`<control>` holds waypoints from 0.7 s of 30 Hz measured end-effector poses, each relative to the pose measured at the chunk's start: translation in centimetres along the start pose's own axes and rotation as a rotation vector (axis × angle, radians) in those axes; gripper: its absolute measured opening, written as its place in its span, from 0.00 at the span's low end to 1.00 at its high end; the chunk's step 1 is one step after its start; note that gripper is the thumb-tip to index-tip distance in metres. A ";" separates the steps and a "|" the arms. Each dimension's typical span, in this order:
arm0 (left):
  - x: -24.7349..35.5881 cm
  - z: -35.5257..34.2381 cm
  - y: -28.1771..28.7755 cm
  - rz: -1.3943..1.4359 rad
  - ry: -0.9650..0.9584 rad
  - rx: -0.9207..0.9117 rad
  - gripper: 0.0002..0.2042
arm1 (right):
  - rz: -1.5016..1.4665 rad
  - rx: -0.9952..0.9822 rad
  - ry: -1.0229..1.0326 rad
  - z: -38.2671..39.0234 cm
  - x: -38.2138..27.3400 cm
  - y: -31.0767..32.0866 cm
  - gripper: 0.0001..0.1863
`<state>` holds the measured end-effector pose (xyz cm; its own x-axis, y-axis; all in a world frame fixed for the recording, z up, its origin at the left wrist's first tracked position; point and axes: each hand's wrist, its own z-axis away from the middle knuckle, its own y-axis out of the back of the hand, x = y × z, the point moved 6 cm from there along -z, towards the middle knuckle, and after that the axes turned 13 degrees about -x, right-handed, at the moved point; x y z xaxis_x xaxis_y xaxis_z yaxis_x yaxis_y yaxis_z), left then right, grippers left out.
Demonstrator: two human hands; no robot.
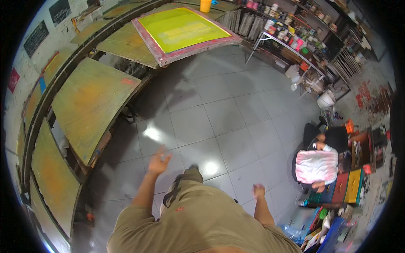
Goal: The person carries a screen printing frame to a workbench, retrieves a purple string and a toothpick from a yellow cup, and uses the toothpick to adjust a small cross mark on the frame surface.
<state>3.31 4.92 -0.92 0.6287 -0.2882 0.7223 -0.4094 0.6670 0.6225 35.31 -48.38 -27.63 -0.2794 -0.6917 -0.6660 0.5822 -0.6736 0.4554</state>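
My left hand [157,163] hangs over the tiled floor, its fingers apart and nothing in it. Lower on the right, beside my body, my right hand [258,191] has its fingers curled in; no object shows in them. Neither hand touches anything. To my left, the nearest thing is a slanted greenish board [90,101] stained orange. Farther ahead, a screen-printing frame [236,40] with a pinkish-red rim and yellow-green mesh lies over the boards.
More stained boards [55,173] curve along a rail on the left. A yellow container [205,5] stands behind the frame. A metal-legged table [291,52] holds several pots at far right. A person in a pink-and-white shirt [316,167] sits by coloured drawers [341,186]. Tiled floor [190,122] lies between.
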 end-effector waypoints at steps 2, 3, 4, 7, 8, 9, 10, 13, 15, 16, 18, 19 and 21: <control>4.2 -3.8 3.4 -0.153 -0.269 0.255 0.26 | -0.220 -0.044 0.219 -6.5 -12.5 -1.1 0.16; 6.6 -6.3 4.6 -0.196 -0.358 0.341 0.26 | -0.210 -0.036 0.176 -9.9 -18.2 -0.8 0.18; 8.6 -8.9 6.0 -0.218 -0.387 0.379 0.26 | -0.214 -0.077 0.212 -12.3 -23.3 -1.9 0.20; 15.2 -16.8 10.0 -0.322 -0.362 0.413 0.28 | -0.248 -0.177 0.106 -17.8 -34.4 -6.2 0.23; 17.1 -18.9 10.9 -0.383 -0.340 0.413 0.29 | -0.238 -0.225 0.121 -19.3 -37.5 -6.9 0.23; 18.4 -21.3 11.9 -0.431 -0.271 0.370 0.30 | -0.223 -0.266 0.120 -20.4 -39.6 -7.7 0.23; 19.8 -23.9 12.9 -0.493 -0.221 0.358 0.31 | -0.211 -0.312 0.144 -21.7 -42.0 -8.1 0.23; 22.8 -31.4 15.2 -0.603 0.009 0.343 0.34 | -0.270 -0.270 0.162 -25.8 -47.6 -6.1 0.22; 23.7 -35.3 16.1 -0.674 0.172 0.325 0.36 | -0.331 -0.221 0.204 -28.5 -50.1 -3.8 0.20; 24.2 -36.9 16.3 -0.688 0.188 0.319 0.36 | -0.353 -0.206 0.237 -29.8 -51.3 -2.7 0.20; 24.9 -39.4 16.6 -0.721 0.251 0.326 0.36 | -0.300 -0.142 0.187 -33.1 -53.0 -1.0 0.18; 25.3 -40.6 16.5 -0.720 0.292 0.320 0.36 | -0.252 -0.115 0.178 -35.1 -54.4 -0.2 0.18; 26.4 -42.5 15.6 -0.707 0.405 0.345 0.37 | -0.189 -0.160 0.178 -39.7 -57.5 0.8 0.16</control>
<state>41.60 36.91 15.07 0.9693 -0.2456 0.0120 0.0288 0.1617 0.9864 82.14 1.24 -12.42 -0.2645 -0.4918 -0.8295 0.6494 -0.7268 0.2238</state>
